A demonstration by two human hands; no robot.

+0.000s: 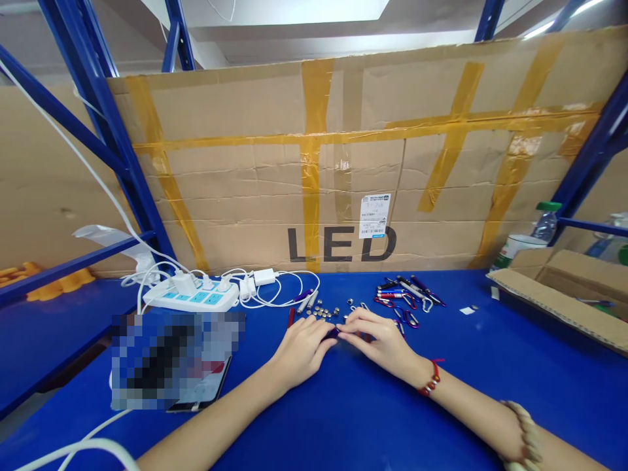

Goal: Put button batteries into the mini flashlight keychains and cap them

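Both my hands rest on the blue tabletop (343, 418) and meet fingertip to fingertip. My left hand (300, 348) and my right hand (377, 340) pinch a small dark pen-like piece (334, 332) between them. Just beyond my fingers lie several small silver button cells (321, 311) and a pair of silver pen-shaped tubes (308, 301). To the right of these sits a heap of little coloured keychain lights with clips (407, 293). A red bead bracelet (432, 379) circles my right wrist.
A white power strip (196, 298) with chargers and white cables stands at the left. A phone (196, 392), partly blurred out, lies near my left forearm. An open cardboard box (564, 294) and a bottle (544, 226) are at right. A taped cardboard wall (343, 163) closes the back.
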